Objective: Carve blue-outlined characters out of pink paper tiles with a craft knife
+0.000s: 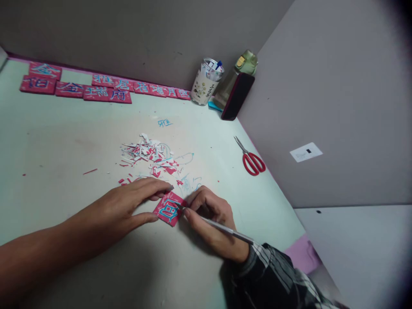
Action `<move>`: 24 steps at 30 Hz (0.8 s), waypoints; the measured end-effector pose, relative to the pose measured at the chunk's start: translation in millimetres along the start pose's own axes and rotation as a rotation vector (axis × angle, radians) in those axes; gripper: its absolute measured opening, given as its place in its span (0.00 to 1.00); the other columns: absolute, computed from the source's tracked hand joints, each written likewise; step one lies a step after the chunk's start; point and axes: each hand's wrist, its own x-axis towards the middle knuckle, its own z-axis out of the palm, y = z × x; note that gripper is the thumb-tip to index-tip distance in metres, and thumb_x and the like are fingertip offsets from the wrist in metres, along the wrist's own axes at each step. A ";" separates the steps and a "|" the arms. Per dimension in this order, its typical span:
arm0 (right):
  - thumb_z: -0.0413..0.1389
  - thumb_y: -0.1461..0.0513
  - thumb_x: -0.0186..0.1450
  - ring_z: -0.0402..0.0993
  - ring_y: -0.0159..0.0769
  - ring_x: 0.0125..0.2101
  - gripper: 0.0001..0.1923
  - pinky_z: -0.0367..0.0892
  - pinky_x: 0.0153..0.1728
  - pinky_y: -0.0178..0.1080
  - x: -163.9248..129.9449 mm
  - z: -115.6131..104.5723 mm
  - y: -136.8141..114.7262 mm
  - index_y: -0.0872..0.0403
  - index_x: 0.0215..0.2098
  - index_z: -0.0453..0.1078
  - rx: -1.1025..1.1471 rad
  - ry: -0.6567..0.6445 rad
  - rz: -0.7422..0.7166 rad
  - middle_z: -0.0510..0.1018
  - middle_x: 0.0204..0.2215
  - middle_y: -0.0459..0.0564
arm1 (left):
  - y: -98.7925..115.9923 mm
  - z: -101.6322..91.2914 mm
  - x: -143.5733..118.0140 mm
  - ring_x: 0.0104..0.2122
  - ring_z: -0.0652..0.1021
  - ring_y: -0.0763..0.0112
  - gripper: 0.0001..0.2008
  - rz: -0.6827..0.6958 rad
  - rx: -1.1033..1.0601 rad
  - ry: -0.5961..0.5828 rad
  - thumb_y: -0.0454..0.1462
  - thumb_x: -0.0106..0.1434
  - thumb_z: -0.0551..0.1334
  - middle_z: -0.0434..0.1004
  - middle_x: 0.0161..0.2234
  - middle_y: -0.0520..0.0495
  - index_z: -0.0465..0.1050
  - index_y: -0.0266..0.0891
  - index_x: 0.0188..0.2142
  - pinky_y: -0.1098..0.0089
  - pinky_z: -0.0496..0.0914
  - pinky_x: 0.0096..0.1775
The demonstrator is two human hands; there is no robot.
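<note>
A small pink square tile (164, 217) lies on the table, a character outlined in blue and white on its face. My left hand (140, 201) grips its left side, thumb at the lower corner and fingers at the upper edge. In my right hand (214, 219) is a craft knife (225, 228) with a slim silver handle, held like a pen. Its dark tip touches or hovers just over the character; which of the two I cannot tell. Beyond my left hand sits a heap of white and pink cut scraps (148, 152).
Finished-looking pink character tiles (107, 94) line the back wall. A pen cup (206, 83), a green bottle (246, 64) and a leaning phone (238, 96) stand at the back corner. Red-handled scissors (252, 163) lie near the right edge. Blue pen marks (165, 123) show on the table.
</note>
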 end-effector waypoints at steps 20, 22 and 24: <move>0.62 0.64 0.69 0.75 0.34 0.32 0.09 0.70 0.34 0.39 2.5 -1.0 -5.4 0.51 0.32 0.69 -0.026 -0.125 -0.115 0.80 0.32 0.47 | 18.9 20.4 -2.8 0.55 0.78 0.60 0.11 0.092 -0.022 0.112 0.43 0.77 0.56 0.79 0.55 0.49 0.77 0.48 0.42 0.66 0.73 0.54; 0.63 0.64 0.69 0.75 0.34 0.32 0.09 0.70 0.34 0.39 2.1 -1.2 -5.5 0.50 0.32 0.69 -0.024 -0.132 -0.110 0.80 0.32 0.47 | 19.7 21.6 -2.4 0.54 0.78 0.61 0.11 0.094 -0.010 0.120 0.41 0.76 0.56 0.79 0.54 0.48 0.75 0.47 0.39 0.66 0.73 0.53; 0.62 0.63 0.69 0.75 0.34 0.32 0.09 0.70 0.34 0.40 1.2 -1.2 -5.5 0.50 0.32 0.69 -0.005 -0.134 -0.088 0.80 0.32 0.47 | 21.2 20.8 -1.3 0.54 0.79 0.61 0.11 0.099 -0.005 0.126 0.41 0.76 0.55 0.80 0.54 0.48 0.74 0.47 0.39 0.65 0.74 0.52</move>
